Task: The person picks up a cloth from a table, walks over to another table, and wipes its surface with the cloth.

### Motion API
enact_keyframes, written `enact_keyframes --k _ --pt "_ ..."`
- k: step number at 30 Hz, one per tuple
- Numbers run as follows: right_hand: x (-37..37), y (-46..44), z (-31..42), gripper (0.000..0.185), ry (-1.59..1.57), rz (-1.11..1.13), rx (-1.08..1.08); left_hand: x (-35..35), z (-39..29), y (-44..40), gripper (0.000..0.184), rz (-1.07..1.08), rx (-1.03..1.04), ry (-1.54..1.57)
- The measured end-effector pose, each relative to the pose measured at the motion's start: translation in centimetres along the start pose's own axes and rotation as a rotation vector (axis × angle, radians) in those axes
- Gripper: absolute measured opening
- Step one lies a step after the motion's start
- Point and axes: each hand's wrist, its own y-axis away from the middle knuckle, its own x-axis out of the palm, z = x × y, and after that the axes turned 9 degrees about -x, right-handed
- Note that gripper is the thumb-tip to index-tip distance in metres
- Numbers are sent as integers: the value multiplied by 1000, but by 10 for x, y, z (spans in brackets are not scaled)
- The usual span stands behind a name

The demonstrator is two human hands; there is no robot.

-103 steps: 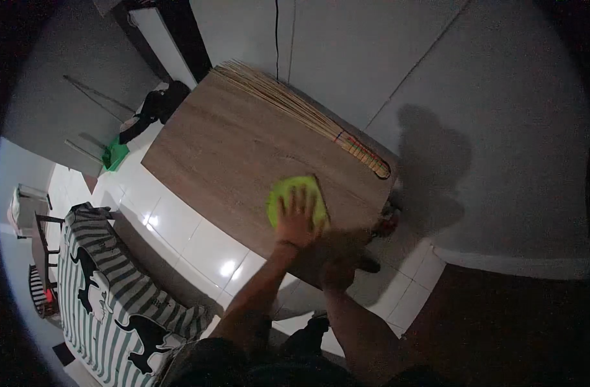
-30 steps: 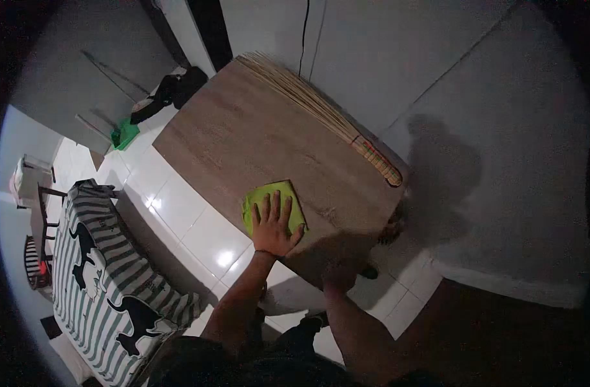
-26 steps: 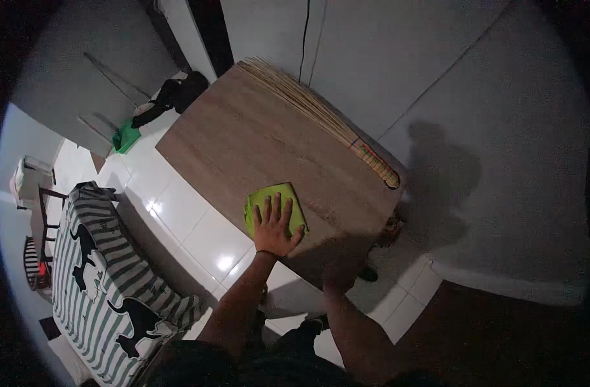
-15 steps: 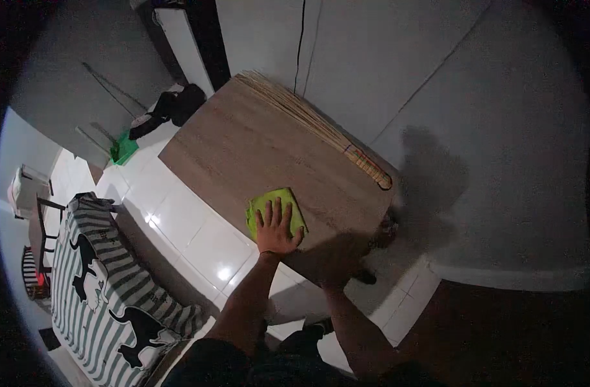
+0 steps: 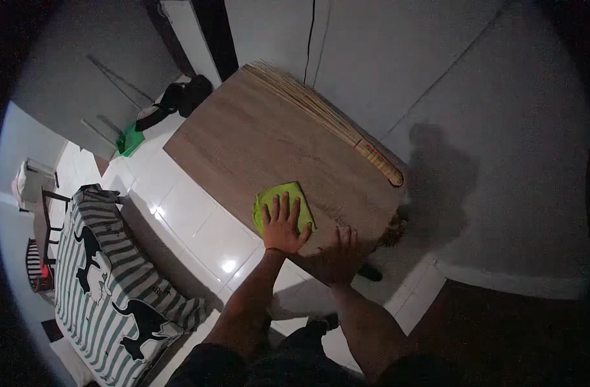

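Note:
My left hand point(image 5: 283, 229) lies flat with spread fingers on a folded yellow-green cloth point(image 5: 265, 198), pressing it onto a brown wood-look tabletop point(image 5: 230, 129). To its right, my right hand point(image 5: 337, 255) rests at the near end of the tabletop in shadow, fingers stretched out and nothing visible in them. A stick broom point(image 5: 308, 103) lies along the far edge by the wall, its bound handle end pointing right. Beyond my right hand, a dark tuft point(image 5: 393, 231) shows at the table's corner; I cannot make out what it is.
Left stands a bed or seat under a striped cat-pattern cover point(image 5: 101, 271). White floor tiles point(image 5: 205, 238) run between it and the table. A green dustpan point(image 5: 130, 140) and a black bundle point(image 5: 195, 95) sit at the back. The grey wall point(image 5: 501, 161) borders the right side.
The view has shifted slightly. My right hand's fingers now show stretched out on the tabletop, where they were lost in shadow before. My left hand stays flat on the cloth.

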Motion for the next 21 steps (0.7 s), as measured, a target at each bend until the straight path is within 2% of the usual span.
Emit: enact_keyframes --k 4,7,11,13,15,17,19,21 --pt "-2 1 2 73 -87 -20 75 8 2 0 94 -42 19 -42" --pt "-1 1 -4 71 -5 -69 22 4 8 3 88 22 79 -24" --pt "9 3 -7 75 -12 -73 50 4 12 -34 89 53 86 -72" --pt "10 1 -9 79 -52 -110 41 19 4 -70 91 -109 -40 -90" --pt "1 0 -5 79 56 -36 38 25 -15 -79 91 -111 -46 -102" --pt "1 -3 -8 81 57 -47 30 30 -35 -72 91 -42 95 -176" --pt "5 -1 -9 83 53 -58 21 19 -47 -42 90 35 109 -153" --pt "12 3 -11 81 77 -68 30 17 -41 -11 93 110 204 -34"
